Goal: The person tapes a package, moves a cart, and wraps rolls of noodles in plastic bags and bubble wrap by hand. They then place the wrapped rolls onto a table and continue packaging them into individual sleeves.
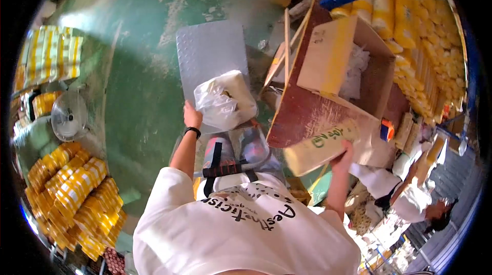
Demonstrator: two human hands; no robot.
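- Left hand point(192, 116) is resting against the edge of one crinkled clear plastic bag point(225, 101). Its fingers are hiding behind the film, so the grip cannot be told.
- The bag, bulging with pale contents, is sitting on one grey studded metal plate point(205, 49).
- Right hand point(344, 153) is clamping its fingers round the end of one long cream packet point(320, 144), whose green print is only partly legible.
- The packet is lying just beside one open cardboard box point(333, 49), whose white filling is indistinct.
- Yellow packs point(77, 193) are stacking up at far left, too blurred to count.
- A second person point(410, 193) is bending at right, partly cut off.
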